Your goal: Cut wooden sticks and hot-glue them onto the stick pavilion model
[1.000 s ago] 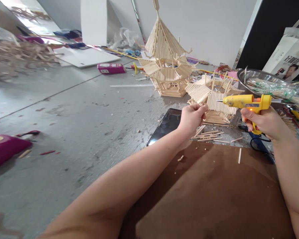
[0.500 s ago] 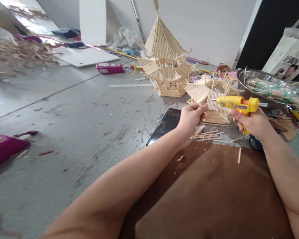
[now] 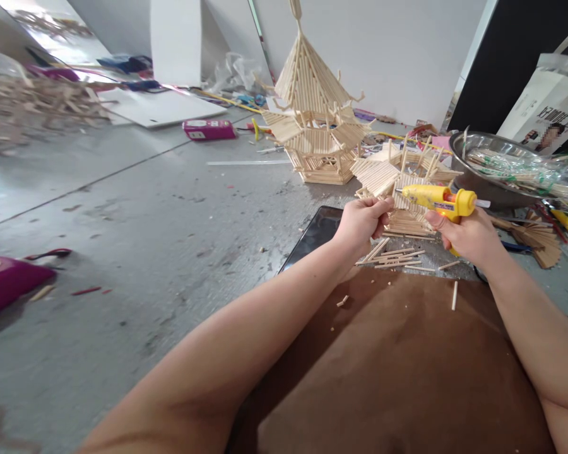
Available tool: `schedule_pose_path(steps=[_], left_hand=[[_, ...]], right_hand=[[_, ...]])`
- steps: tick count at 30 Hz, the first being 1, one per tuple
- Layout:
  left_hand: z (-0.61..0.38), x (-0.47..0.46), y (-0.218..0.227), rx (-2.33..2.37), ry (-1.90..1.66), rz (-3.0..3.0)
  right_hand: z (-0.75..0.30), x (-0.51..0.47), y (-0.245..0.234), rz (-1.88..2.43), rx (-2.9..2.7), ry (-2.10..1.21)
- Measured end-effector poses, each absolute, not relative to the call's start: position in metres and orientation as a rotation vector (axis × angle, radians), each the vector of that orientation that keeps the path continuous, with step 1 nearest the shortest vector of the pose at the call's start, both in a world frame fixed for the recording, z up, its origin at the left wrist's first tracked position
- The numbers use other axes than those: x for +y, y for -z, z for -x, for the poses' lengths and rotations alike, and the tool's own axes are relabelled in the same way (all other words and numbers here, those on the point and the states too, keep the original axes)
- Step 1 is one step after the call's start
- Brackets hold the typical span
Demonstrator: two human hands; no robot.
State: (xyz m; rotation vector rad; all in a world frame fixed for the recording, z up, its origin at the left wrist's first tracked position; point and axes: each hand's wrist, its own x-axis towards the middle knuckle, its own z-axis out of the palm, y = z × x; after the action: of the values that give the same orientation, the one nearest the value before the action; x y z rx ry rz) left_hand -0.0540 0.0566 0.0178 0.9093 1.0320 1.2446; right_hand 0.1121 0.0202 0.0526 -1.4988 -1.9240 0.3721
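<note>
Because the yellow glue gun (image 3: 442, 198) is a small plastic tool, we judge it light and stiff, best held by its grip, well behind the metal nozzle, which is probably hot. It is in our right hand (image 3: 473, 236), whose fingers wrap the grip, while the nozzle points across to our left hand (image 3: 365, 221). There the thumb and fingertips are pinched narrowly together; we cannot tell whether a stick is between them.

Just behind our hands, on the grey surface (image 3: 170, 221), stands the low stick model (image 3: 406, 221), with sloping slatted panels and upright pegs. We expect it to be very light, rigid along each stick but fragile at the joints, so we would take hold low on its base rather than by pegs or panel edges.

Loose sticks (image 3: 397, 259) lie in front of it, thin and likely easy to snap, with a dark phone (image 3: 312, 234) to their left. Farther back rise a taller stick pagoda (image 3: 315, 82) and, to the right, a metal bowl (image 3: 459, 151) of bagged sticks (image 3: 520, 173).
</note>
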Motion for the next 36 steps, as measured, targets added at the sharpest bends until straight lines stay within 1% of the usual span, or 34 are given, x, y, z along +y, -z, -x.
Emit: schedule_pose_path(steps=[31,36], left_hand=[[0.0542,0.0563,-0.0194,1.047,-1.225,-0.9],[0.0543,0.0562,-0.0193,1.049,-1.223,-0.9]], right_hand=[[-0.1149,0.0188,-0.0562,1.534,-1.936,-0.38],[-0.1183,0.0183,-0.0555,1.554,-1.949,-0.455]])
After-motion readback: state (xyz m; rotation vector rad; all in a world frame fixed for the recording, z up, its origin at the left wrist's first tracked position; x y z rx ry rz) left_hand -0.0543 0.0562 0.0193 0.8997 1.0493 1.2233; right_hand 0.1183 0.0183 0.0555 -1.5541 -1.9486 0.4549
